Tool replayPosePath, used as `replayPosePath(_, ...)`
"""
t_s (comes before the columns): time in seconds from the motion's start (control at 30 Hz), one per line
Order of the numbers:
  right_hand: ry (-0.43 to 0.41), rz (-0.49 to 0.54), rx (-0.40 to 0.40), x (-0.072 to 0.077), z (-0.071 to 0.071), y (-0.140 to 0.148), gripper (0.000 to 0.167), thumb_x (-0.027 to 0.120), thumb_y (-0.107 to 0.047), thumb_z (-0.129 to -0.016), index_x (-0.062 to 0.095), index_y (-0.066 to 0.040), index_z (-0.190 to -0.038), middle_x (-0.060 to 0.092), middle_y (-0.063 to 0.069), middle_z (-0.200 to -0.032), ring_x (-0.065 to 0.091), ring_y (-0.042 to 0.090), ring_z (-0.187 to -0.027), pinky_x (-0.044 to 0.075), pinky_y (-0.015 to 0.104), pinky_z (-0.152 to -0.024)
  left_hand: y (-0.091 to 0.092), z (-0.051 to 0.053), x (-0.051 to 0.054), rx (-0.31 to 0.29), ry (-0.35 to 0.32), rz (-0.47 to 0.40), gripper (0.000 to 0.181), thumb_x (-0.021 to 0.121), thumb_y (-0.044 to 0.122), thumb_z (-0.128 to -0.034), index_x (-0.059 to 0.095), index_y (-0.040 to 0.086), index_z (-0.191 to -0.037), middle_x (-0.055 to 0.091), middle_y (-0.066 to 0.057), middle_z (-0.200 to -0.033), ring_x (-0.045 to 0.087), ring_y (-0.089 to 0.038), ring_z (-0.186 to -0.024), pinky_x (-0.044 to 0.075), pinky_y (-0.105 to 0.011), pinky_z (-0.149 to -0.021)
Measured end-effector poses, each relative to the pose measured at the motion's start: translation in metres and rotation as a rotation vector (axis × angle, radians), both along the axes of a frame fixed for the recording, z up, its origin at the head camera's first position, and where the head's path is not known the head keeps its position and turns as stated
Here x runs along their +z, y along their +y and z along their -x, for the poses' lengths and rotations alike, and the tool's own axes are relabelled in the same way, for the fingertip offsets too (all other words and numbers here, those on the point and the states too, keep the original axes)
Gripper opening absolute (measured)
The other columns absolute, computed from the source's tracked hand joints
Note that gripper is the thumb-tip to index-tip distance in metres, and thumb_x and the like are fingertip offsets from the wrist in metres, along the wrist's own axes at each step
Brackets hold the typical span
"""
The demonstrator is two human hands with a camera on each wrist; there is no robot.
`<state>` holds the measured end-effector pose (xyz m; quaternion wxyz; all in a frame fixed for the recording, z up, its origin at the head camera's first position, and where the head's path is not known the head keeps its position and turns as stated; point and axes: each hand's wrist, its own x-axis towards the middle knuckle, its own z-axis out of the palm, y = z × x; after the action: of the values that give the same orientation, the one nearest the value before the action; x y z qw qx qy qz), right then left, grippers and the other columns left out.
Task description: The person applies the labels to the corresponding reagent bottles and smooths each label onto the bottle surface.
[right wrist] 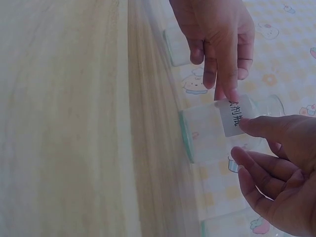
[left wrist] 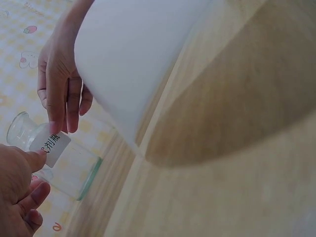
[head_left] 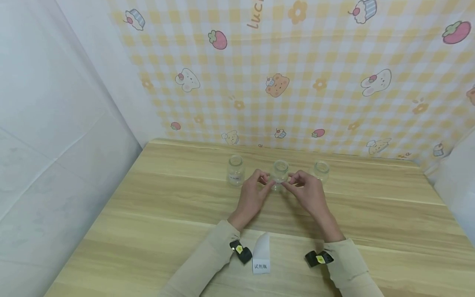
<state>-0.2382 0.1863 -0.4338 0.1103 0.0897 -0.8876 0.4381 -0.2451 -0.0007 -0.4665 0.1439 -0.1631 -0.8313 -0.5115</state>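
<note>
On the wooden table [head_left: 122,231], near its rear edge, a clear glass bottle [head_left: 280,167] is standing upright as the middle one of three, and a white label [right wrist: 231,121] bearing black characters is being pressed against its side by both hands. At one end of the label, pressure is being applied by the extended thumb of the left hand [head_left: 252,192]; at the opposite end, pressure is being applied by the thumb of the right hand [head_left: 309,192]. Both hands are being held loosely, with the other fingers lightly bent and a space being left between them and the thumbs. Whether the glass is also being touched by those fingers cannot be told.

To the left of the middle bottle, well apart from it, a second bottle [head_left: 235,167] is standing upright, with a small label being carried low on its front. To the right, a third bottle [head_left: 321,169] is being partly hidden by the right hand.

Between the forearms, nearer the body, a white paper strip [head_left: 262,247] is lying on the table; dark characters are being displayed at its near end. Over the beige sleeves [head_left: 208,255], black devices [head_left: 319,259] with yellow markers are being worn. Behind the table, a yellow checked cloth [head_left: 252,62] with cartoon prints is being displayed.
</note>
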Motion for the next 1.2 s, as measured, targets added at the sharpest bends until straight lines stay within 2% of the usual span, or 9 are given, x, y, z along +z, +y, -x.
replayPosePath(0.3, 0.001, -0.003, 0.009, 0.0012, 0.0007, 0.0002, 0.024, 0.082, -0.008, -0.089, 0.061, -0.005, -0.078, 0.074, 0.021, -0.113, 0.075, 0.038, -0.095, 0.061, 0.049, -0.082, 0.0002, 0.0012, 0.0001, -0.003, 0.023, 0.004, 0.02, 0.072, 0.015, -0.0984, 0.054, 0.006, -0.096, 0.075, -0.013, -0.119, 0.07, -0.024, -0.089, 0.057, -0.041, -0.076)
replayPosePath(0.5, 0.002, -0.006, 0.008, 0.0011, 0.0001, 0.0005, 0.024, 0.081, -0.005, -0.089, 0.06, -0.005, -0.078, 0.074, 0.022, -0.113, 0.075, 0.037, -0.093, 0.061, 0.05, -0.08, -0.0002, 0.0015, -0.0006, -0.006, 0.011, 0.005, 0.017, 0.072, 0.01, -0.0982, 0.055, 0.006, -0.096, 0.074, -0.013, -0.119, 0.07, -0.024, -0.09, 0.058, -0.042, -0.079)
replayPosePath(0.7, -0.005, 0.011, 0.01, -0.0001, 0.0, -0.0004, 0.022, 0.081, -0.003, -0.089, 0.061, -0.004, -0.079, 0.074, 0.023, -0.113, 0.075, 0.037, -0.098, 0.061, 0.046, -0.078, -0.0002, -0.0009, -0.0006, 0.009, 0.022, 0.004, 0.015, 0.071, 0.003, -0.0941, 0.056, 0.006, -0.094, 0.075, -0.013, -0.117, 0.07, -0.025, -0.088, 0.058, -0.038, -0.076)
replayPosePath(0.8, 0.001, 0.019, 0.014, -0.0006, 0.0, -0.0016, 0.023, 0.082, -0.004, -0.087, 0.061, -0.004, -0.078, 0.075, 0.023, -0.112, 0.075, 0.036, -0.098, 0.062, 0.044, -0.076, 0.0003, -0.002, 0.0, 0.015, 0.017, 0.016, 0.019, 0.074, 0.009, -0.0933, 0.055, 0.006, -0.095, 0.075, -0.012, -0.118, 0.069, -0.024, -0.09, 0.057, -0.035, -0.072)
replayPosePath(0.97, 0.034, 0.01, 0.021, -0.0004, -0.0011, -0.0034, 0.026, 0.086, -0.008, -0.085, 0.061, -0.004, -0.078, 0.076, 0.022, -0.108, 0.075, 0.035, -0.096, 0.062, 0.044, -0.074, 0.0012, -0.0031, 0.0005, 0.021, 0.001, 0.017, 0.03, 0.08, 0.019, -0.0923, 0.053, 0.006, -0.094, 0.074, -0.012, -0.12, 0.069, -0.024, -0.092, 0.058, -0.036, -0.075)
replayPosePath(1.2, 0.048, -0.016, 0.023, -0.001, -0.0013, -0.0038, 0.027, 0.086, -0.01, -0.086, 0.061, -0.005, -0.078, 0.076, 0.023, -0.108, 0.075, 0.035, -0.093, 0.062, 0.044, -0.073, 0.0017, -0.0024, -0.0003, 0.034, 0.003, 0.025, 0.03, 0.08, 0.02, -0.0924, 0.053, 0.008, -0.092, 0.075, -0.011, -0.119, 0.069, -0.023, -0.092, 0.057, -0.033, -0.077)
